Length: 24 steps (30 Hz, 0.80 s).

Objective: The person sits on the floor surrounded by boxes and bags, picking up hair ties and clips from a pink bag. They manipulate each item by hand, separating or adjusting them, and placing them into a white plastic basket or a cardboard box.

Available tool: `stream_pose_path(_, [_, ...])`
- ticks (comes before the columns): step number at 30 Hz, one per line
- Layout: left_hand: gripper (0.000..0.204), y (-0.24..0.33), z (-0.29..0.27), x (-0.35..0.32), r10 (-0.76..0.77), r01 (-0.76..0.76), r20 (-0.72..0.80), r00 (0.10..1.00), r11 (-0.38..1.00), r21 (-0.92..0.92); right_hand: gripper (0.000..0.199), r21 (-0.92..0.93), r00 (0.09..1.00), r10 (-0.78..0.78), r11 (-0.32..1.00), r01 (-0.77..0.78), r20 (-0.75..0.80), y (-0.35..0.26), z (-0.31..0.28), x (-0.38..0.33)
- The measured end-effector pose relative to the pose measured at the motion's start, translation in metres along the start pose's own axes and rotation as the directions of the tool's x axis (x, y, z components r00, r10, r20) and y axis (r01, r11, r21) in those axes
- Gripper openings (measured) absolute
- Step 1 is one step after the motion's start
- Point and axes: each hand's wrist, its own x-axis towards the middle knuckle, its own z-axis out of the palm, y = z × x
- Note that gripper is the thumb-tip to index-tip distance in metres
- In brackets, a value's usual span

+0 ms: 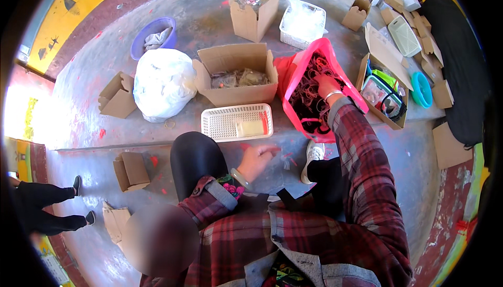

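Observation:
My right hand [328, 86] reaches into a pink plastic bag [293, 85], its fingers bent into a heap of thin dark red cords [306, 103]. How many cords the fingers hold is hidden. Over my lap, my left hand [254, 162] is closed with the fingertips together, pointing right; anything between them is too small to make out. Just beyond it lies a white perforated basket [217, 124], with a pale block [250, 128] and a red strip inside. Behind the basket stands an open cardboard box [236, 96] of small clear packets.
A stuffed white plastic bag [164, 85] and a purple basin [139, 46] are at left. A tall carton [251, 22] and white crate [303, 38] stand at the back. A carton of mixed items [385, 93] is right of the pink bag. Another person's legs [52, 195] show at far left.

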Motion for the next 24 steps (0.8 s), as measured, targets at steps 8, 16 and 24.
stream_pose_path(8, [0.028,-0.011,0.001,0.005,0.036,-0.036,0.029,0.999,0.999,0.018,0.026,-0.119,0.978,0.142,0.985,-0.125,0.156,0.023,0.01,0.01])
stream_pose_path(16, [0.028,-0.007,-0.001,0.001,0.06,-0.06,0.014,0.998,0.998,0.02,0.018,0.623,0.994,0.058,0.776,-0.101,0.09,0.011,-0.029,-0.015])
stream_pose_path(24, [0.029,-0.012,-0.002,0.003,0.051,-0.054,0.06,0.997,0.998,0.042,0.015,0.869,0.941,0.07,0.365,-0.333,0.331,0.003,-0.052,-0.037])
